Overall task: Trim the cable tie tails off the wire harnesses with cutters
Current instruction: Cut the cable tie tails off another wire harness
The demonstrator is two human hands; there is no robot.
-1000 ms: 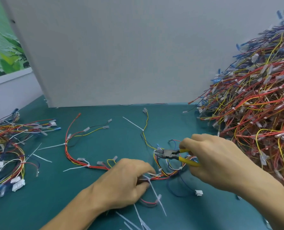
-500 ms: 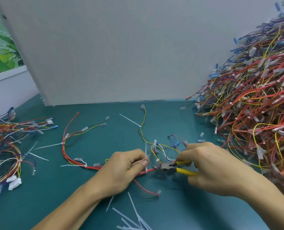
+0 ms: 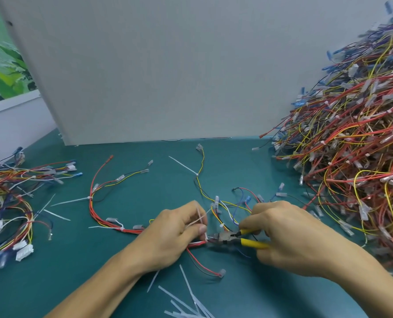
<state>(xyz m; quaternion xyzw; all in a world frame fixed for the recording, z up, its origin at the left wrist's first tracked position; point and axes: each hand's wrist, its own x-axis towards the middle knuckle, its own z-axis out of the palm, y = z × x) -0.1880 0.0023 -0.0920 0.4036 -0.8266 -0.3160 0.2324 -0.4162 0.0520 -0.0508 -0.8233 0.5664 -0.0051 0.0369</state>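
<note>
Hands meet over a green desk [image 3: 126, 267]: left hand [image 3: 179, 235] pinches a wire harness [image 3: 112, 226] and its white tie tail [image 3: 200, 218]; right hand [image 3: 282, 237] grips yellow-handled cutters [image 3: 234, 238] at the tie.

We see bright, even light from above. Only soft, weak shadows lie on the tabletop [image 3: 131, 267] under the left hand [image 3: 174, 235] and the right hand [image 3: 289, 237]. The wide lens bends the white panel [image 3: 168, 76], and the wire pile [image 3: 351, 157] at the right border looks slightly blurred
</note>
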